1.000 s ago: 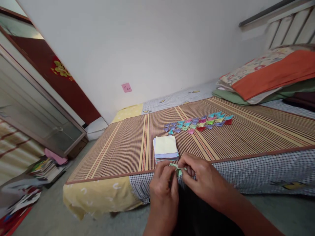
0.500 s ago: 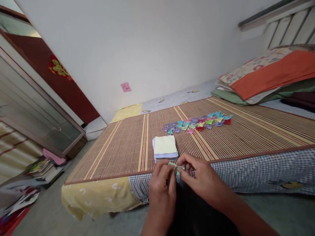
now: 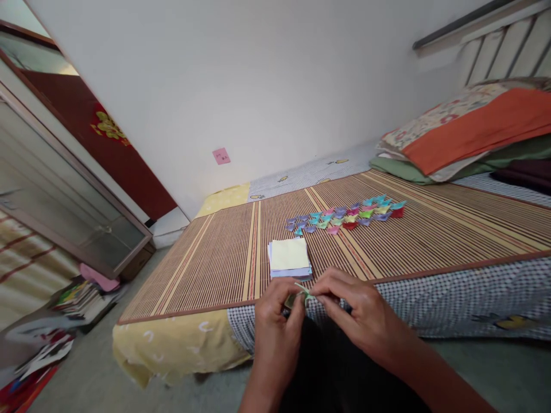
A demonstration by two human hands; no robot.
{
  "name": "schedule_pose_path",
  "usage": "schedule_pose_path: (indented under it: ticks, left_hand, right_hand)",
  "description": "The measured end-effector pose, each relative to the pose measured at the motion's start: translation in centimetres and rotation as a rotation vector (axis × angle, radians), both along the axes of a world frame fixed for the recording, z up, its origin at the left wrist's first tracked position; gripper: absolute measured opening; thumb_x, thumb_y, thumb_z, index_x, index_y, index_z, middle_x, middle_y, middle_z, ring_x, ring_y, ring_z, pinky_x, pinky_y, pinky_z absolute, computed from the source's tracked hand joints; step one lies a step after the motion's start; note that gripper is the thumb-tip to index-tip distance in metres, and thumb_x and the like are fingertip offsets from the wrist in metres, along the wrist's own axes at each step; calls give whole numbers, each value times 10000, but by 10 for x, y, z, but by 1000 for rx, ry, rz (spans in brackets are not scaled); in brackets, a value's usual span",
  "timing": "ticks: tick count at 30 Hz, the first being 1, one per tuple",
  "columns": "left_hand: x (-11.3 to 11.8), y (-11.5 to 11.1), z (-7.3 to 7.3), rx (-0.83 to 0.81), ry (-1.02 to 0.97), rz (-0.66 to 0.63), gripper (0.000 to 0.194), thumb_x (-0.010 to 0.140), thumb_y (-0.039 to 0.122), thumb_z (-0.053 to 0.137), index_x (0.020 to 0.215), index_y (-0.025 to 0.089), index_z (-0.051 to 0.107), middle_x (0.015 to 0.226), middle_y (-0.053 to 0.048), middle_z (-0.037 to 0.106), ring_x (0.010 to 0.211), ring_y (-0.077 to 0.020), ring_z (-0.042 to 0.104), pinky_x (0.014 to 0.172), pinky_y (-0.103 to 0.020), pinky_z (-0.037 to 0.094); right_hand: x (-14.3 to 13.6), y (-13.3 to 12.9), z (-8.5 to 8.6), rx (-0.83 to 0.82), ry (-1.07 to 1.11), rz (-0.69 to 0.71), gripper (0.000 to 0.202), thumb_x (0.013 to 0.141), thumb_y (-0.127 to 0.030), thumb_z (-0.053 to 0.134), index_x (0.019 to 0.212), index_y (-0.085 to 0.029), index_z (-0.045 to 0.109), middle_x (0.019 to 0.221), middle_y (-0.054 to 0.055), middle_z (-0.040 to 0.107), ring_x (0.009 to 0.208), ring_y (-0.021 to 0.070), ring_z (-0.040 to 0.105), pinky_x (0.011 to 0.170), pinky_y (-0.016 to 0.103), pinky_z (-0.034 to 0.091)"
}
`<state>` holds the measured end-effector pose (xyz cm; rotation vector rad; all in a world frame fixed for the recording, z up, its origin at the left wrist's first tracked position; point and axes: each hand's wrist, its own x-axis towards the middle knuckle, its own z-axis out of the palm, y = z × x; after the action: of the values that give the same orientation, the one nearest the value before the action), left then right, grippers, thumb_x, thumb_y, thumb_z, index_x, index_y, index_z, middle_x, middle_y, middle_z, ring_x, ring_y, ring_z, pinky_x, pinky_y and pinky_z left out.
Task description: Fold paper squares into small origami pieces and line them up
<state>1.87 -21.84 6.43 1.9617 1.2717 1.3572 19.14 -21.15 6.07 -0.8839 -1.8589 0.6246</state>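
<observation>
The left hand (image 3: 278, 324) pinches a small green paper (image 3: 306, 293) — the right hand (image 3: 365, 310) grips its right end. Folding seems in hand; next probably calls for steady fingertip creasing, just nearer than the paper stack (image 3: 289, 255) beyond the left hand.

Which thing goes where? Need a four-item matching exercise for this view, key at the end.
Things
1. Stack
2. Pink note
3. Green paper
4. Folded pieces

Places
A. At the fingertips of the left hand and right hand
B. In rows on the mat, several colours
C. On the wall
D. On the mat, pale yellow sheet on top

Pairs: 1-D, 2-C, 3-A, 4-B
</observation>
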Motion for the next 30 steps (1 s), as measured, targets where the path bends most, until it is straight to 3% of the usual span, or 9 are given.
schedule_pose_path:
  ticks: [6, 19, 22, 25, 30]
  left_hand:
    - [1, 4, 9, -74, -73, -115, 187, 902, 74, 614, 824, 207, 719, 973, -51, 708, 916, -197, 669, 851, -327, 523]
    - [-2, 5, 17, -68, 44, -178, 199, 874, 46, 626, 836, 215, 724, 1124, -80, 722, 1111, -230, 659, 970, -370, 488]
    - [-7, 0, 19, -180, -47, -189, 226, 855, 88, 669, 1012, 235, 739, 1243, -95, 700, 1069, -228, 681, 870, -332, 537]
    - [-15, -4, 18, -286, -220, -164, 437, 872, 176, 691, 1297, 258, 633, 1344, -120, 655, 992, -207, 694, 791, -305, 566]
    - [-23, -5, 10, -337, -312, -118, 298, 941, 361, 649, 1190, 197, 641, 1216, -130, 690, 867, -190, 695, 660, -266, 531]
  right_hand:
    - [5, 2, 5, 84, 9, -41, 182, 950, -72, 518, 902, -204, 634, 900, 41, 629, 838, 189, 639, 751, 309, 502]
    - [13, -3, 0, 131, -28, 9, 215, 974, -47, 461, 963, -216, 594, 946, 41, 645, 907, 188, 652, 808, 311, 512]
    - [14, -2, -2, 159, -17, -32, 208, 982, -49, 465, 967, -220, 583, 945, 41, 646, 908, 186, 657, 813, 310, 511]
    - [15, -3, -4, 201, -14, -69, 200, 994, -58, 466, 974, -221, 581, 944, 44, 649, 915, 187, 659, 821, 311, 508]
    - [16, -2, -9, 233, -28, -83, 216, 992, -44, 460, 987, -220, 585, 955, 47, 655, 935, 188, 662, 834, 308, 507]
